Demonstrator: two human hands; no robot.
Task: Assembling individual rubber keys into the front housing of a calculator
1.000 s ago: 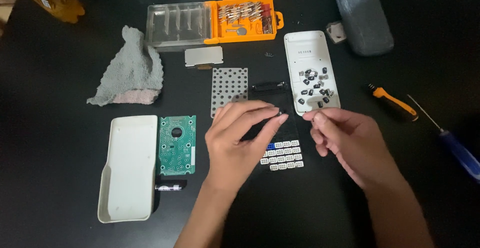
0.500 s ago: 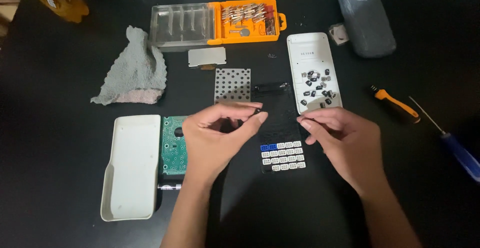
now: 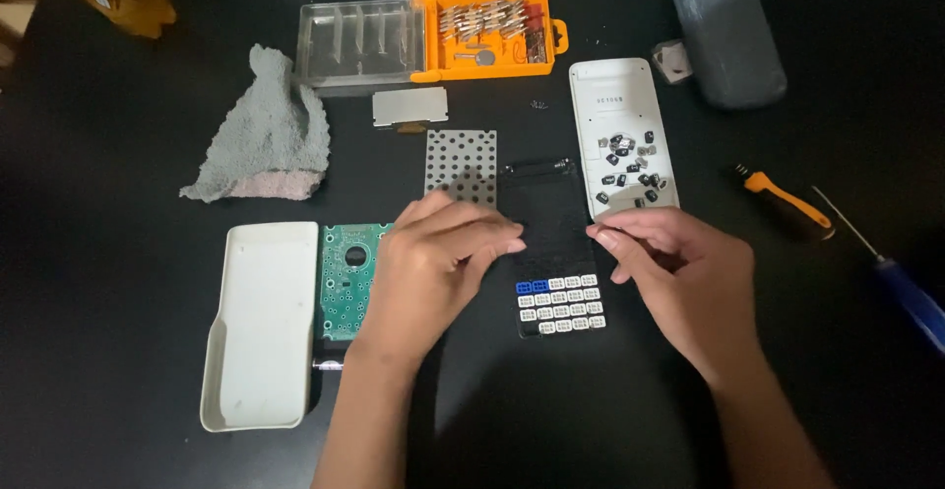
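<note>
At frame centre, both hands, left [image 3: 433,262] and right [image 3: 679,267], pinch-curled, hover over the thin, light keypad frame [image 3: 546,223], best gripped by its edges.

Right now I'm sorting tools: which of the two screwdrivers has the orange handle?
The shorter screwdriver, lying nearer the right hand. The other one, at the table's right edge, has a blue handle and a long thin shaft.

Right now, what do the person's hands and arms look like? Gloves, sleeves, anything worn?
Both are bare: the left hand and the right hand have no gloves, and no rings show on the fingers in view. Both forearms are uncovered down to the bottom edge of the picture, so no sleeve shows. No watch, band or strap at either wrist. No markings can be made out in the dim light.
</note>
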